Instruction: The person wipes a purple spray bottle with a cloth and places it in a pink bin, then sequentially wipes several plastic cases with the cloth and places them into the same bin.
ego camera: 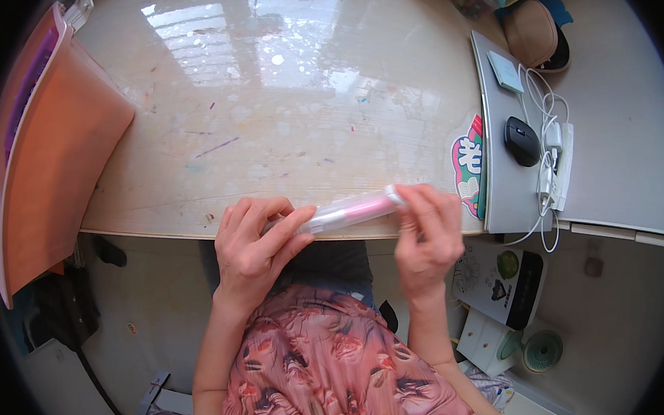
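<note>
A long clear plastic case (360,209) slants over the front edge of the desk, with something pink and white inside. My left hand (258,243) grips its left end between thumb and fingers. At the other end is a white cap (392,194), pinched by the fingers of my right hand (430,233), which look slightly blurred. My fingers hide both tips of the case.
An orange bin (69,128) stands on the left of the desk (267,146). On the right, a closed silver laptop (499,178) carries a black mouse (522,141) and white cables (549,158). Beside it lies a colourful cutout with writing (467,164). A brown pouch (528,31) sits behind.
</note>
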The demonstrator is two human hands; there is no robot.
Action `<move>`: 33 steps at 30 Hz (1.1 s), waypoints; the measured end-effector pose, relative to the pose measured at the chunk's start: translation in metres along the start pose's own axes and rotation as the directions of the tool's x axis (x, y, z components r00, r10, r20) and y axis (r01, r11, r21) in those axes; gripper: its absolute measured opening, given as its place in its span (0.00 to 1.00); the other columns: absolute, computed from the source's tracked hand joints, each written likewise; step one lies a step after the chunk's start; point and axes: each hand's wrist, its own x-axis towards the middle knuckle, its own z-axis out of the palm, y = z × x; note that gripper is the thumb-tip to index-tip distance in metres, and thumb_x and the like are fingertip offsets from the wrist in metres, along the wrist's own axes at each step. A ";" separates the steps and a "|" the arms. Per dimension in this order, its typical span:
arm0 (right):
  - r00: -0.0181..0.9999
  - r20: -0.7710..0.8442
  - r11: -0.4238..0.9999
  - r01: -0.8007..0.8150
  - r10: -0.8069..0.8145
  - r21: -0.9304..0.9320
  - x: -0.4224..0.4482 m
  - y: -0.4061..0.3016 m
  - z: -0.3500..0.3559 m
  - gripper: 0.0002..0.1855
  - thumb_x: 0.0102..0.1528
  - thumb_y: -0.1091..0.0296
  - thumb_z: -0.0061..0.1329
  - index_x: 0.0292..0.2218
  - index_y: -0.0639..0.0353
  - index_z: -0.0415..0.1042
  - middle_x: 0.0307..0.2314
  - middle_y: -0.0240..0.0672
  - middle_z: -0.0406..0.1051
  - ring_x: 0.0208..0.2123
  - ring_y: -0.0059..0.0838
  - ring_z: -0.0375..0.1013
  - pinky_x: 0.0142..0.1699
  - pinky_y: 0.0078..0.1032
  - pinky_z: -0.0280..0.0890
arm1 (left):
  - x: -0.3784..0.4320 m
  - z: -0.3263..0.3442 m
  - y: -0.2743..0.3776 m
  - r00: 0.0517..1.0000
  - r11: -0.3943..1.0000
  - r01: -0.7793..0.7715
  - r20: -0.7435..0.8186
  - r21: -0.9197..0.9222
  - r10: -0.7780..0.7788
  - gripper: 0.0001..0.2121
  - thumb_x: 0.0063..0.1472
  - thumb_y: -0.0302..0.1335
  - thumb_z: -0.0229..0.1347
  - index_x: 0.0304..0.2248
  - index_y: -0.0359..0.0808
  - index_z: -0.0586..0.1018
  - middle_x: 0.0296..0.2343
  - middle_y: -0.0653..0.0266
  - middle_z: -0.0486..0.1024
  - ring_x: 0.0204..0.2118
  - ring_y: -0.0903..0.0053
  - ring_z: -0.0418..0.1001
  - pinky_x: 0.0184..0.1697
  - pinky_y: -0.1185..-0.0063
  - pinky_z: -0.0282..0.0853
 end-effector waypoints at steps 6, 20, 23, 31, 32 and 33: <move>0.997 0.032 0.997 -0.077 0.077 -0.010 0.000 0.001 -0.008 0.17 0.44 0.82 0.54 0.38 0.60 0.77 0.35 0.36 0.73 0.35 0.38 0.70 0.40 0.31 0.67 | -0.001 0.002 0.001 0.999 0.999 -0.028 -0.027 -0.014 0.028 0.17 0.44 0.28 0.66 0.37 0.42 0.83 0.28 0.70 0.73 0.28 0.75 0.69 0.32 0.77 0.62; 0.990 -0.050 0.987 -0.124 0.130 0.104 -0.008 0.030 -0.013 0.17 0.43 0.86 0.54 0.37 0.59 0.78 0.33 0.35 0.73 0.35 0.36 0.69 0.40 0.30 0.66 | -0.001 0.001 0.000 0.999 0.999 -0.045 -0.016 0.022 0.046 0.20 0.41 0.24 0.66 0.39 0.41 0.82 0.30 0.68 0.74 0.31 0.72 0.70 0.32 0.76 0.65; 0.991 -0.052 0.990 -0.123 0.126 0.064 -0.007 0.031 -0.010 0.15 0.45 0.85 0.55 0.36 0.59 0.78 0.33 0.33 0.72 0.35 0.35 0.69 0.40 0.30 0.66 | 0.004 0.001 0.004 1.000 1.000 0.005 0.001 0.000 -0.005 0.20 0.42 0.25 0.66 0.39 0.40 0.81 0.31 0.67 0.75 0.35 0.71 0.71 0.35 0.75 0.66; 0.995 0.062 0.995 0.080 -0.076 -0.065 0.007 0.026 -0.021 0.18 0.39 0.84 0.54 0.34 0.57 0.77 0.33 0.32 0.71 0.36 0.36 0.69 0.39 0.32 0.67 | 0.001 -0.001 0.000 0.997 0.996 -0.070 0.042 0.048 0.068 0.19 0.41 0.24 0.66 0.37 0.38 0.81 0.33 0.66 0.76 0.37 0.68 0.72 0.39 0.72 0.66; 0.990 0.080 0.990 0.122 -0.116 -0.075 0.009 0.023 -0.020 0.19 0.38 0.84 0.54 0.34 0.57 0.77 0.33 0.32 0.71 0.36 0.37 0.69 0.39 0.32 0.67 | 0.000 -0.001 0.000 0.997 0.997 -0.064 0.044 0.048 0.062 0.19 0.41 0.24 0.66 0.38 0.38 0.81 0.33 0.66 0.76 0.36 0.69 0.72 0.39 0.72 0.66; 0.986 0.089 0.988 0.146 -0.142 -0.042 0.009 0.016 -0.018 0.19 0.37 0.84 0.54 0.34 0.57 0.77 0.33 0.33 0.71 0.36 0.37 0.69 0.38 0.32 0.67 | 0.000 -0.001 0.001 0.998 0.998 -0.048 0.042 0.036 0.047 0.19 0.41 0.25 0.66 0.38 0.39 0.81 0.33 0.67 0.76 0.35 0.70 0.72 0.39 0.73 0.66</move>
